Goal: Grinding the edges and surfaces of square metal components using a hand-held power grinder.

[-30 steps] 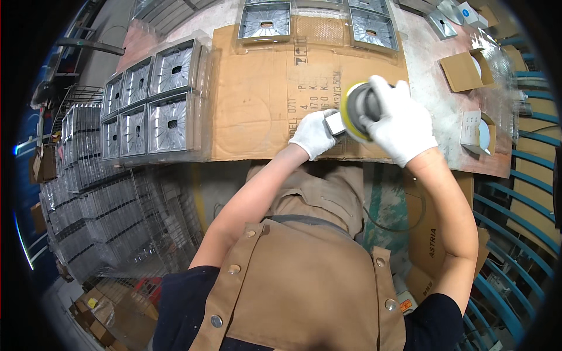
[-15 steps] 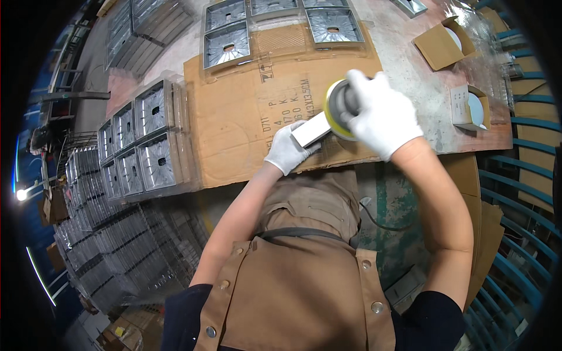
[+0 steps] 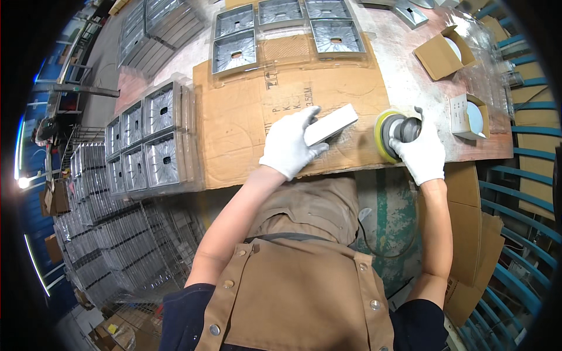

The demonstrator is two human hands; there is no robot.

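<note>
My left hand (image 3: 290, 143), in a white glove, grips one end of a silver-white metal box part (image 3: 332, 124). A smooth long side of the part faces up, tilted, above the cardboard sheet (image 3: 234, 128). To the right, my gloved right hand (image 3: 422, 146) is wrapped round a handheld disc sander (image 3: 403, 131) with a dark body and a yellow-green pad. The sander is tipped on its side near the table's front edge, apart from the part. My fingers hide some of its body.
Clear plastic trays of square metal pans (image 3: 158, 111) stand at the left, with more pans (image 3: 234, 52) at the back. Two open cardboard boxes of round discs (image 3: 475, 117) sit at the right. Stacked trays (image 3: 117, 245) fill the lower left. A cable (image 3: 374, 253) hangs below the table.
My right hand has moved the sander off the part, to the right and down. My left hand has turned and raised the part slightly to the right.
</note>
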